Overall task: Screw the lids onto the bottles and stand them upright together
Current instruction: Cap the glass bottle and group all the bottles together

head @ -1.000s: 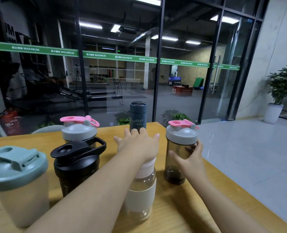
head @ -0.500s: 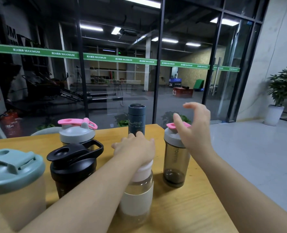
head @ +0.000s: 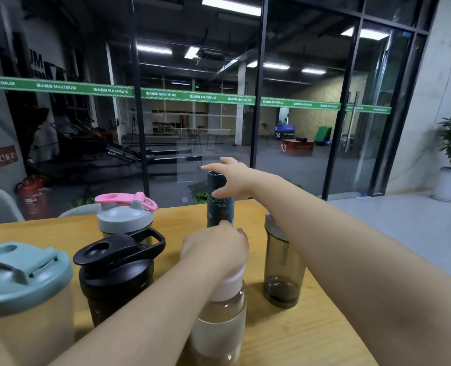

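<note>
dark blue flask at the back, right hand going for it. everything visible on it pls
The dark blue flask is a slim, straight-sided cylinder with a matte finish, a dark lid ring on top and a faint pale line pattern round its middle. It stands upright, lid on, near the far edge of the wooden table, behind the other bottles. The right hand is open around its top, thumb beside the body; actual contact can't be confirmed. The left hand's knuckles hide its base.

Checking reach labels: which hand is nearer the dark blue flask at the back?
Right. The right hand is open at the dark blue flask's top; the left hand grips the clear bottle's cap in front.
</note>
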The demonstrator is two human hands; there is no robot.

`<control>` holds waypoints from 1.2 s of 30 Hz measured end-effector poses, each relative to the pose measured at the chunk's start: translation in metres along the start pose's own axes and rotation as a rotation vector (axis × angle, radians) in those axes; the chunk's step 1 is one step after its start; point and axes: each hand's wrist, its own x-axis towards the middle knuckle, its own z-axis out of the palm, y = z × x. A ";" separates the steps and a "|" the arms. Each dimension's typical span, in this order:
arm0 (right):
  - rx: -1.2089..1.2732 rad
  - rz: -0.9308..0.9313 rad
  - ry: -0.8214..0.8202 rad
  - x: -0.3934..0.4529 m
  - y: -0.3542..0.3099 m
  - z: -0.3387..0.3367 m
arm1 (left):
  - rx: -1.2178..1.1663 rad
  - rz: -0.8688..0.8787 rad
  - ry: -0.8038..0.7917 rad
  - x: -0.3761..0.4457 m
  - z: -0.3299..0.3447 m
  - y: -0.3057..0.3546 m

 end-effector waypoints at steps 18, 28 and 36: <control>0.043 0.062 0.018 0.012 0.031 -0.005 | 0.015 0.012 -0.013 -0.002 -0.003 0.002; 0.059 0.117 0.074 -0.014 0.056 -0.018 | 0.031 0.036 -0.033 -0.009 -0.008 0.004; 0.015 0.141 0.048 -0.027 0.062 -0.025 | 0.038 0.036 -0.037 -0.011 -0.009 0.004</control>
